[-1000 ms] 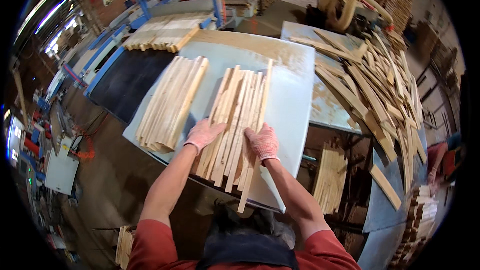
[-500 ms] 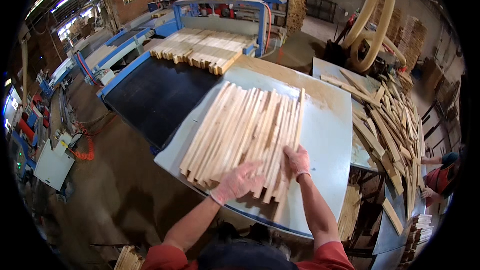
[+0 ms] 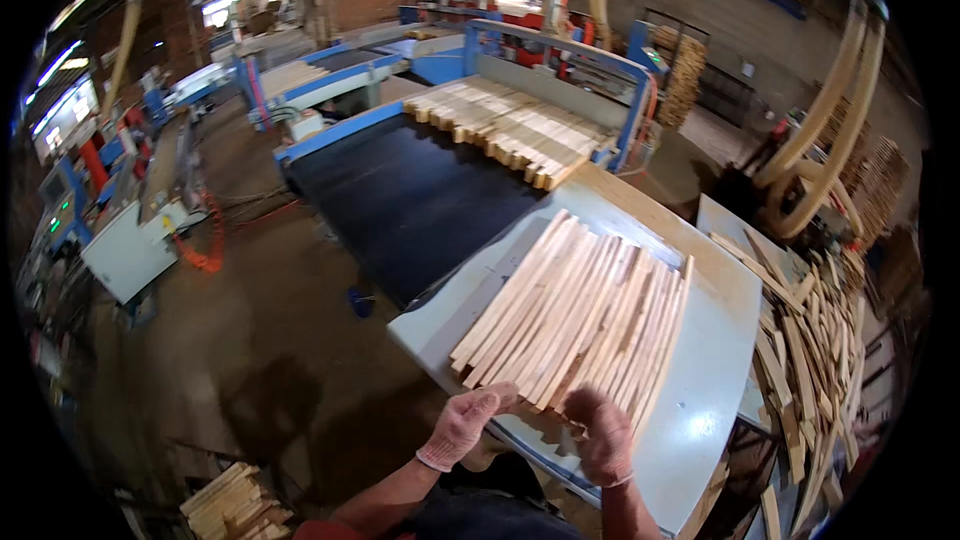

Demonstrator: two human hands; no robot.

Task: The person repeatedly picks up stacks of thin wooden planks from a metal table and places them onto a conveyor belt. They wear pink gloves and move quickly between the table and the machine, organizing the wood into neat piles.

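A row of pale wooden strips (image 3: 580,310) lies side by side on a grey metal tabletop (image 3: 700,410). Their near ends face me and are slightly uneven. My left hand (image 3: 465,428), in a thin whitish glove, is at the near left ends, fingers stretched toward the wood and holding nothing. At the near right ends is my right hand (image 3: 603,435), gloved too; motion blurs its fingers, and whether they touch the strips is unclear.
Beyond a black conveyor belt (image 3: 420,190), a block of boards (image 3: 510,125) lies by a blue machine frame (image 3: 560,45). Loose offcuts (image 3: 810,350) are heaped at the right. More wood pieces (image 3: 235,505) are stacked low at the left.
The view has swung left, so the table appears further right. My right hand has left the row's right side for its near ends; the strips' ends look more even.
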